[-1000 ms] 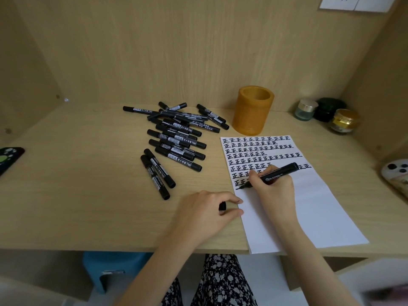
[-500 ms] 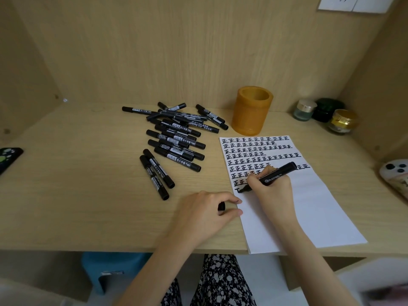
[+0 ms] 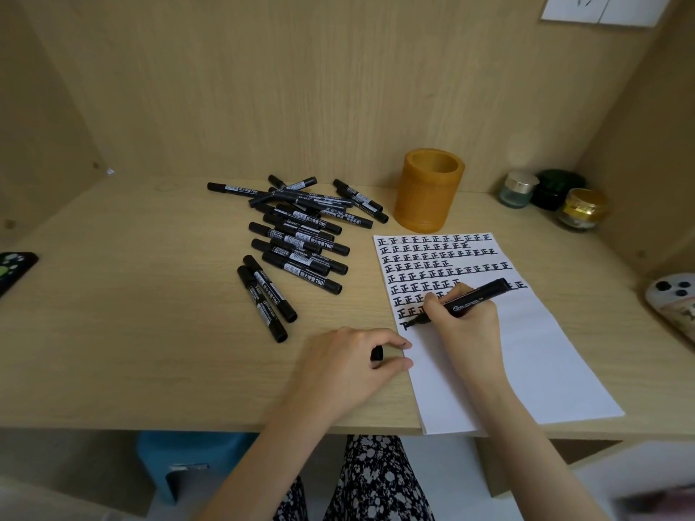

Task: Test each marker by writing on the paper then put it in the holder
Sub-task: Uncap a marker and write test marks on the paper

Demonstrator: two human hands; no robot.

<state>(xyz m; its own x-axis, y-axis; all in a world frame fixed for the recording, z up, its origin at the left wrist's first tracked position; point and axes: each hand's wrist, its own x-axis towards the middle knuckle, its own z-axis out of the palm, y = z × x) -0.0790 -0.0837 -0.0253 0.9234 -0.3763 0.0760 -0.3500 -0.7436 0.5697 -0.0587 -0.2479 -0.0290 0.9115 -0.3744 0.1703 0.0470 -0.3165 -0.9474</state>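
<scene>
Black marker (image 3: 474,297) gripped in right hand (image 3: 466,327), tip down-left on paper (image 3: 545,351); left hand (image 3: 346,366) pinches cap (image 3: 377,354) just beside; holder (image 3: 428,204) beyond.

Wooden desk (image 3: 131,332), loose markers (image 3: 301,253), paper (image 3: 534,351), holder (image 3: 428,208), three jars (image 3: 519,189)

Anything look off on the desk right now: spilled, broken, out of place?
Nothing serious. The paper lies askew and its near corner overhangs the desk edge. The markers lie in a loose pile left of it; the holder stands upright.
</scene>
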